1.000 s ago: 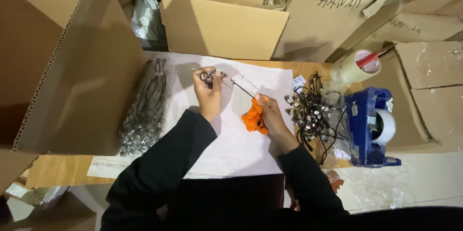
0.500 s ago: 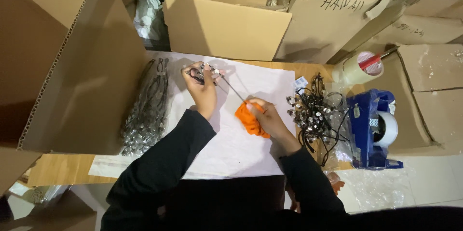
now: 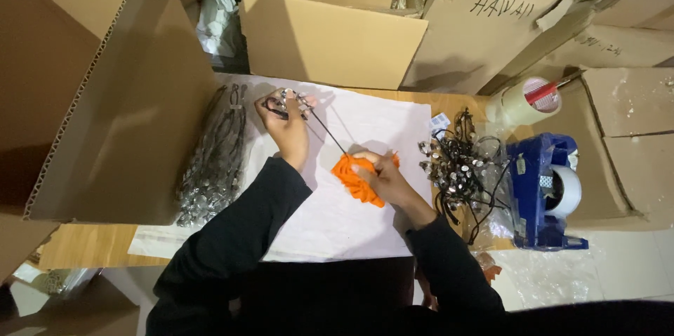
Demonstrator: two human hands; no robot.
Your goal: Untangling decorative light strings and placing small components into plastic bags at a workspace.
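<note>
**Cord stretched between two hands, running far-left to near-right**

From the head view, we look straight down at a white sheet of paper [image 3: 337,216] spread over the table. Our left hand [image 3: 286,129] sits at the far side of the sheet, fingers pinched shut around the beaded end of a thin black cord [image 3: 328,132]. From there the cord runs in a taut, straight line diagonally toward us and to the right, ending at our right hand [image 3: 382,178]. That hand is curled closed around an orange cloth [image 3: 358,180], and the cord disappears into the cloth, so we cannot tell exactly how the fingers grip it underneath.

So the long axis is that diagonal: far end on the left, near end on the right. The right hand is the one closer to our body; the left is further out, near the cardboard box [image 3: 330,34] behind the sheet.

To the right, just beside the right hand, lies a tangled pile of cords [image 3: 460,167] with shiny pieces, touching the edge of the paper. Beyond it stands a blue tape dispenser [image 3: 544,192] and a roll of tape [image 3: 523,101]. On the left, well apart from the hands, a neat bundle of cords [image 3: 214,160] lies along the big cardboard flap [image 3: 105,97].
</note>
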